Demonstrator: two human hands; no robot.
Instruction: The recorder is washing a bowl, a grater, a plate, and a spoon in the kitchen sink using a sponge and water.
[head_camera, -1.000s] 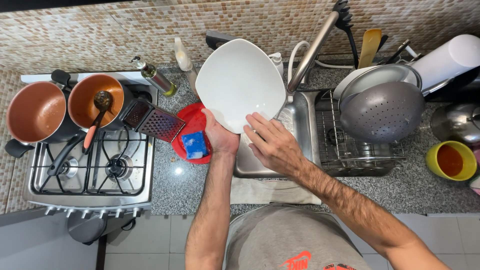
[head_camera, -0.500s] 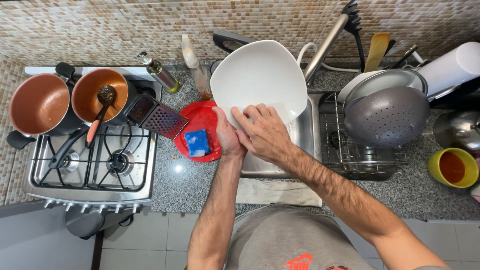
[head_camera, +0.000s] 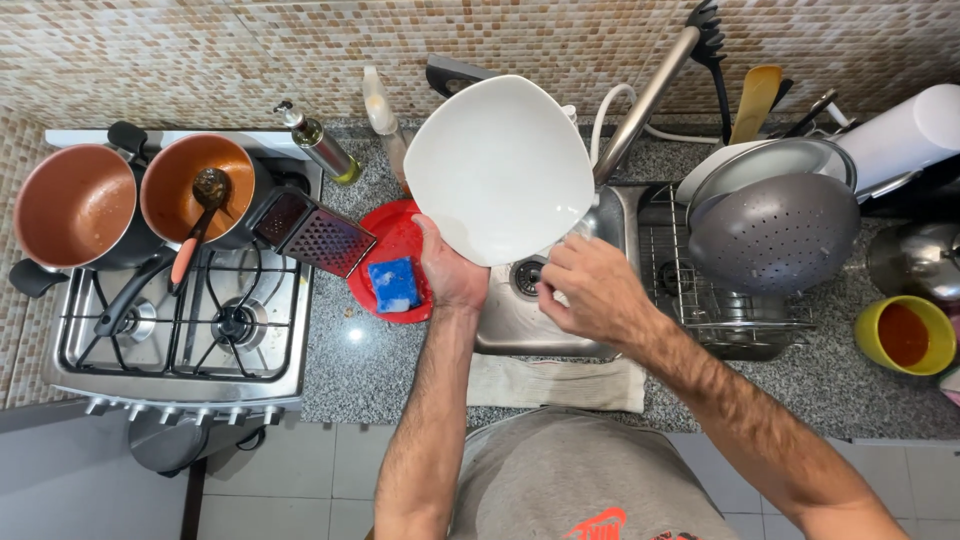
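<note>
Granite counter (head_camera: 400, 370), sink (head_camera: 520, 310): my left hand (head_camera: 450, 270) grips the clean-looking white plate (head_camera: 498, 165); right hand (head_camera: 590, 290), fingers loosely curled, holds nothing; rack (head_camera: 720, 300) is partly filled.

left hand (head_camera: 452, 272) gripping, right hand (head_camera: 590, 290) loosely curled

Backsplash (head_camera: 150, 60) = small mosaic tile, tan/orange/brown mix, runs full width behind the counter. Countertop (head_camera: 390, 370) is speckled grey granite w/ a small glare spot near the stove – light seems to come from overhead. Steel gas stove (head_camera: 180, 340) set at left, steel sink (head_camera: 530, 320) in the middle. Floor (head_camera: 320, 470) – large pale grey tiles, thin grout lines. Even lighting, no hard shadows.
</note>
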